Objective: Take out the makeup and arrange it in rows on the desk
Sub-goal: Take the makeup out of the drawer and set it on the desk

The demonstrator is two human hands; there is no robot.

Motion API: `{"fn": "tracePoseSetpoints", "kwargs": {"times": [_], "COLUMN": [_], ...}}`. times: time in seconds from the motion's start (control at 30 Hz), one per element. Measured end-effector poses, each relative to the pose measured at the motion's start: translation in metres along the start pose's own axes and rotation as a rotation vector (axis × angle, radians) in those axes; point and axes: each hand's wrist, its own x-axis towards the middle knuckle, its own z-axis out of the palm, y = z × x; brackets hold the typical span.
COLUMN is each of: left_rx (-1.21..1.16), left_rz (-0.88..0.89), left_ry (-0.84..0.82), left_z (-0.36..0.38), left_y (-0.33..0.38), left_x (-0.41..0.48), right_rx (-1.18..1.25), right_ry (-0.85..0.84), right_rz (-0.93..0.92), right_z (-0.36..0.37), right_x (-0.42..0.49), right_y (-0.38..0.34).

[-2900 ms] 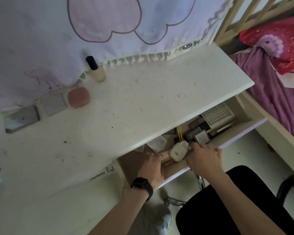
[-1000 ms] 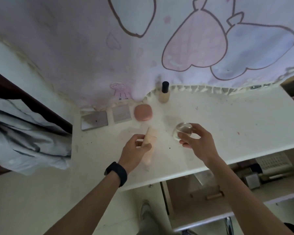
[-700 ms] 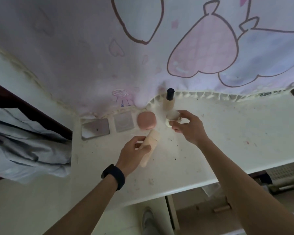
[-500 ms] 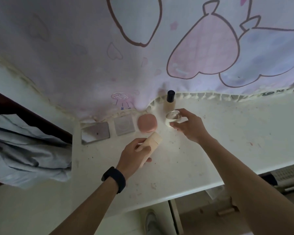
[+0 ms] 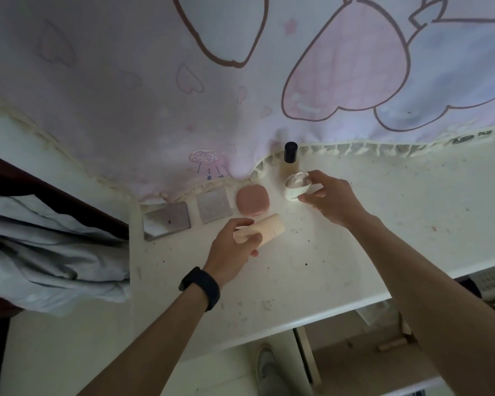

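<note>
My right hand (image 5: 330, 200) holds a small white jar with a clear lid (image 5: 297, 186) just right of the pink compact (image 5: 252, 200), in front of the foundation bottle with a black cap (image 5: 290, 158). Whether the jar touches the white desk (image 5: 383, 241) I cannot tell. My left hand (image 5: 233, 247) grips a beige tube (image 5: 266, 231), tilted above the desk in front of the compact. Two flat grey palettes (image 5: 166, 220) (image 5: 214, 206) lie left of the compact, forming a row along the back.
A pink and blue patterned cloth (image 5: 240, 95) hangs behind the desk, its trim lying on the back edge. Grey fabric (image 5: 46, 252) is bunched at the left. The open drawer (image 5: 389, 338) shows below the desk's front edge at lower right.
Both hands came up from the drawer with the tube and the jar. The right hand carried the jar back to a spot beside the pink compact; the left hand moved the tube slightly forward.
</note>
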Motion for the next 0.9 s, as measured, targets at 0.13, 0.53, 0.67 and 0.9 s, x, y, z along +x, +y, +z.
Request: {"fn": "tracePoseSetpoints", "kwargs": {"times": [0.13, 0.53, 0.67, 0.9], "left_rx": [-0.015, 0.101, 0.178, 0.386], "left_rz": [0.015, 0.301, 0.405, 0.352], "left_ry": [0.066, 0.139, 0.151, 0.118], "left_z": [-0.001, 0.048, 0.079, 0.098], "left_y": [0.001, 0.042, 0.049, 0.025], "left_x": [0.003, 0.015, 0.03, 0.038], "right_rx": [-0.002, -0.083, -0.226, -0.373], "right_ry": [-0.009, 0.277, 0.359, 0.469], "right_rz": [0.016, 0.179, 0.074, 0.036], "right_z": [-0.004, 0.008, 0.029, 0.044], "right_x": [0.002, -0.104, -0.144, -0.146], "right_y": [0.002, 0.049, 0.078, 0.088]}}
